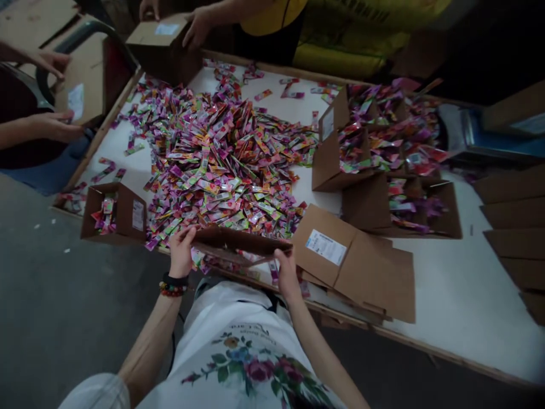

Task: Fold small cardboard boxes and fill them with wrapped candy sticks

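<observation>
Between my two hands is a brown cardboard box (pixel 242 241), partly opened from its folded shape, at the table's near edge. My left hand (pixel 182 250) grips its left end, fingers bent over the edge. The right end is pinched by my right hand (pixel 286 272), thumb on top. Just beyond the box spreads a large heap of small colourful packets (pixel 221 165). To the right lie flattened cardboard boxes (pixel 374 270), the top one bearing a white label (pixel 326 247). On the left stands a small open box (pixel 113 213) with some packets inside.
Several open boxes (pixel 330 162) filled with packets stand on the right of the white table (pixel 468 284). Brown cartons (pixel 519 210) line the far right. Across the table, a co-worker's hands (pixel 198 25) hold a box (pixel 166 45); at left, another person's hands (pixel 55 125) hold a labelled box (pixel 87 79).
</observation>
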Tool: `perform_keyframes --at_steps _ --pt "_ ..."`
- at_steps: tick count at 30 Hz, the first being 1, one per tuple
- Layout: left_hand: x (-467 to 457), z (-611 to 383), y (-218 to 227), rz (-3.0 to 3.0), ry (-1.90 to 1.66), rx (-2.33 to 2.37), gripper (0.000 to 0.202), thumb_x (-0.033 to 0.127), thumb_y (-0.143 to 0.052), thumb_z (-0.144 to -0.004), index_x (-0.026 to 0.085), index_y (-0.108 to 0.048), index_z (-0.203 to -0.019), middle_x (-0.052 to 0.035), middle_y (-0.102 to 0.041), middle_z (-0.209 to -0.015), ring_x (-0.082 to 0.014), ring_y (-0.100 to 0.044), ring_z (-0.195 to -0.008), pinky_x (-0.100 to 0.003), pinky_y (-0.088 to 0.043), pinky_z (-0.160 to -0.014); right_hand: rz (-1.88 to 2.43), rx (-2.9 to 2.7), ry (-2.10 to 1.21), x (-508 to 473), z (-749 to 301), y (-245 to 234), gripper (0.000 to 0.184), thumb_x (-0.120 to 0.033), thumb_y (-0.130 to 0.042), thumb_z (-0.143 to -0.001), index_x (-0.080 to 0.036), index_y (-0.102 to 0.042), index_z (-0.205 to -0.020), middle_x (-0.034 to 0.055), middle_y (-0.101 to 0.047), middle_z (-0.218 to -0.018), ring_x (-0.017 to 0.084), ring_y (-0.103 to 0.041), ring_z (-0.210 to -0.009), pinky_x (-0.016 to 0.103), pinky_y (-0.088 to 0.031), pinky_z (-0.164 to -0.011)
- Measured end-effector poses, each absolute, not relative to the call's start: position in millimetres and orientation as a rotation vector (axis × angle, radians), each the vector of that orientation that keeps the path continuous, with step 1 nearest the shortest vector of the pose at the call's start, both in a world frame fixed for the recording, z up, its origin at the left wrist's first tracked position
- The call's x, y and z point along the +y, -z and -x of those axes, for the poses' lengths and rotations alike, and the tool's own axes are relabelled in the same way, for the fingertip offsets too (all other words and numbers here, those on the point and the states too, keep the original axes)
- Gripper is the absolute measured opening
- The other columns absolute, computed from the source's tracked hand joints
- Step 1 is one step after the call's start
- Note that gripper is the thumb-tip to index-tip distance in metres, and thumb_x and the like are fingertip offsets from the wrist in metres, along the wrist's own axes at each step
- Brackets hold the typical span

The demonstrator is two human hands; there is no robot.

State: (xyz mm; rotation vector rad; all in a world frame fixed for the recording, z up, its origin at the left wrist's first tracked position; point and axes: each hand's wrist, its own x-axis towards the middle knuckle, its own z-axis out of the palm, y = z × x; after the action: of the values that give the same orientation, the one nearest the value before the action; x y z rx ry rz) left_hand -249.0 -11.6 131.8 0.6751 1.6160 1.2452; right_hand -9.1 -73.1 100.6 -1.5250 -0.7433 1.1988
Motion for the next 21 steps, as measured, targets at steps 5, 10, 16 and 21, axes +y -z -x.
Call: perform_keyframes --at_steps 5,10,16,21 --pt "-34 243 -123 -1.008 -1.004 1.533 0.04 0.04 -0.067 -0.08 0.02 -0.071 -0.114 -0.0084 -0.068 -0.126 -0.0261 -0.055 -0.125 -0.045 -0.036 -0.112 1.533 -1.053 -1.405 -101 31 -56 0.067 -0.052 -0.066 -0.074 -0.019 -0.046 -0.129 0.0129 -0.05 -0.135 0.026 -0.046 -0.127 0.044 -0.03 -0.113" --pt "-30 242 -110 -1.409 -0.661 1.607 0.037 0.037 -0.05 -0.089 0.019 -0.068 -0.063 -0.0114 -0.064 -0.126 -0.0299 -0.044 -0.13 -0.052 -0.028 -0.114 1.77 -0.827 -1.336 -72 17 -23 0.083 -0.056 -0.067 -0.066 -0.018 -0.043 -0.135 0.0135 -0.058 -0.129 0.029 -0.053 -0.119 0.049 -0.038 -0.106" --pt "-36 238 -76 -1.492 -0.573 2.016 0.036 0.031 -0.044 -0.089 0.009 -0.05 -0.117 -0.0209 -0.048 -0.122 -0.0313 -0.047 -0.117 -0.054 -0.039 -0.102 1.225 -1.77 -1.61 -36 -16 -83 0.071 -0.059 -0.057 -0.085 -0.025 -0.045 -0.145 0.0101 -0.046 -0.148 0.029 -0.039 -0.138 0.049 -0.029 -0.115" --pt "-71 237 -55 -1.076 -0.855 1.938 0.048 0.045 -0.027 -0.097 0.017 -0.033 -0.136 -0.0171 -0.04 -0.141 -0.0234 -0.035 -0.136 -0.044 -0.023 -0.118 1.169 -2.61 -1.199 -56 10 -95 0.099 -0.08 -0.05 -0.076 -0.025 -0.023 -0.154 0.0112 -0.023 -0.158 0.042 -0.016 -0.145 0.068 -0.004 -0.113"
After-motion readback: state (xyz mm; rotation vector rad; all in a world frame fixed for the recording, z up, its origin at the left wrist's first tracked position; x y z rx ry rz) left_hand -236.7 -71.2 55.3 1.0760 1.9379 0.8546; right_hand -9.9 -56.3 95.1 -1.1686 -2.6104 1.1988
